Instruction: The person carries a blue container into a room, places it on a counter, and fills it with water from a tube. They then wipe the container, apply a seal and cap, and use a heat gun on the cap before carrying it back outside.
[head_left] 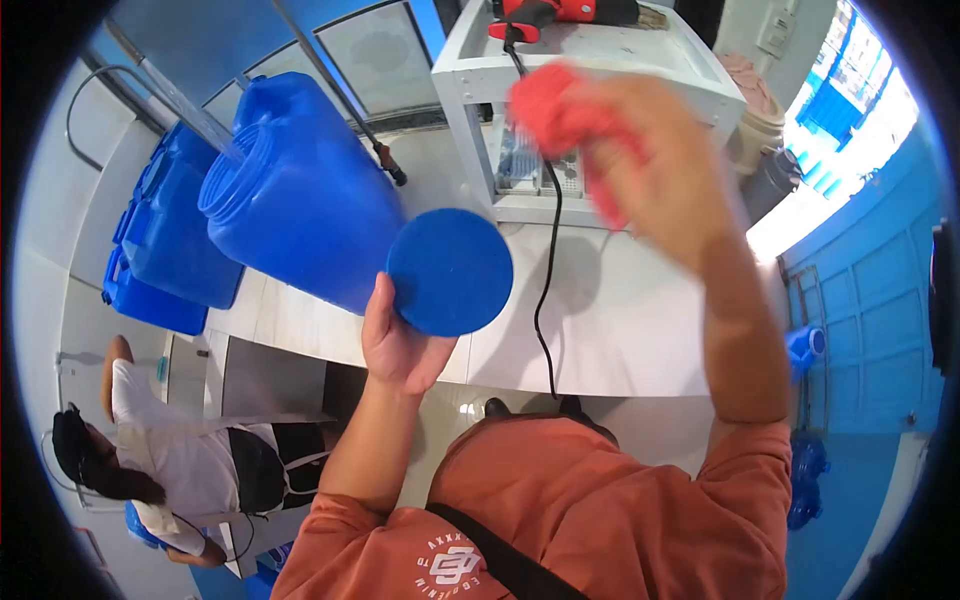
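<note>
A round blue lid point(450, 272) rests in my left hand point(402, 345), its flat face up and my thumb along its edge. My right hand point(645, 165), blurred by motion, grips a red cloth point(552, 108) above and to the right of the lid. Just left of the lid stands a large blue jug point(310, 195) with its threaded mouth uncovered. A clear stream or tube point(190, 110) runs down into that mouth.
More blue jugs point(180, 225) stand at the left. A white rack point(590, 60) carries a red power tool point(560, 12), whose black cord point(545, 290) crosses the white counter point(630, 340). Another person point(190, 430) is at lower left.
</note>
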